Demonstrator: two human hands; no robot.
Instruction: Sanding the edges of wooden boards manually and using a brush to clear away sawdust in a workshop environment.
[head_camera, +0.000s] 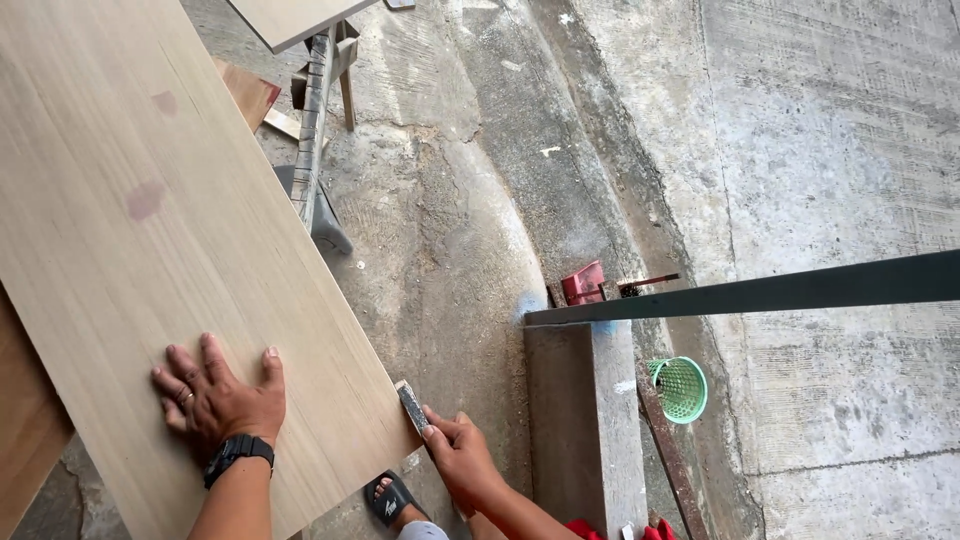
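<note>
A: Left hand (215, 400) nearest, at 7 o'clock, fingers spread flat on the pale wood-grain board (150, 200), a black watch (238, 452) on the wrist. Nothing gripped; it only presses down.

B: And the right hand (458, 455)?

A: At 6 o'clock, fingers pinched shut on a small sanding block (411, 407), which touches the board's near corner edge.

B: Where does the board sit?

A: It fills the frame from 8 to 12 o'clock, resting on a sawhorse (315, 130) at 11, over a concrete floor (800, 150).

B: How best to work that edge?

A: My judgement: keep the block flat along the edge, light strokes, so the thin face doesn't chip. The pressing palm should stay close to the corner to damp wobble.

B: Anything nearby?

A: Green basket (679, 387) at 4 o'clock, dark metal bar (780, 292) at 3, well apart.
</note>
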